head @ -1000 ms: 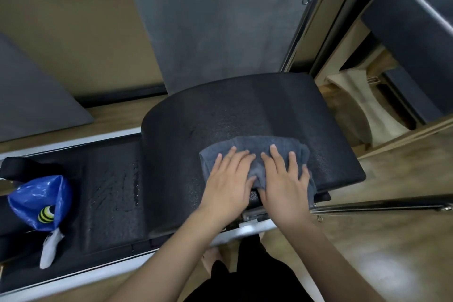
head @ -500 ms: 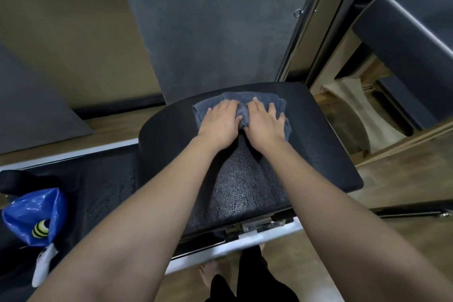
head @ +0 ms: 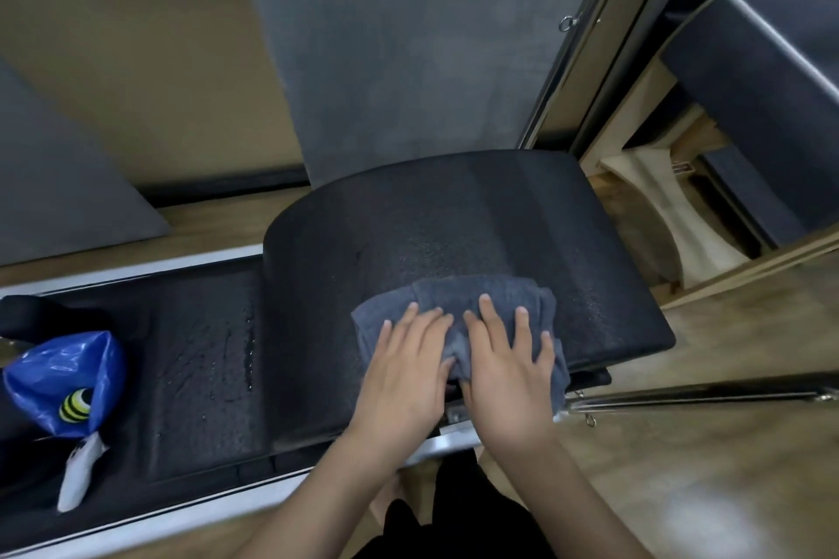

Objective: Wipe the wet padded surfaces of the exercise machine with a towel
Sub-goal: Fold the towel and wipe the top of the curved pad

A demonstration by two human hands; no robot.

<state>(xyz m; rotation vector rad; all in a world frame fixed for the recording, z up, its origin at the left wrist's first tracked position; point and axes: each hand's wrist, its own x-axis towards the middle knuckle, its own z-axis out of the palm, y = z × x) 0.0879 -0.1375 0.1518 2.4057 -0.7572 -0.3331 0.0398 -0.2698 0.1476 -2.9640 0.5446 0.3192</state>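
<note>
Both hands flat on folded grey towel (head: 458, 309), side by side, fingers spread, pressing not gripping: left hand (head: 404, 370), right hand (head: 508, 370). Towel sits at near edge of curved black pad (head: 431, 218), w/ droplets visible on pad directly beyond fingertips. Judgement: unwiped wet area lies straight ahead, so next stroke pushes away from body. Flat pad (head: 199, 354) to left also beaded; left hand nearer.

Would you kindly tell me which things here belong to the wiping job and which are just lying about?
Job: grey towel; curved black pad; flat wet pad; left hand; right hand.
Lying about: blue bag; white item below it.
</note>
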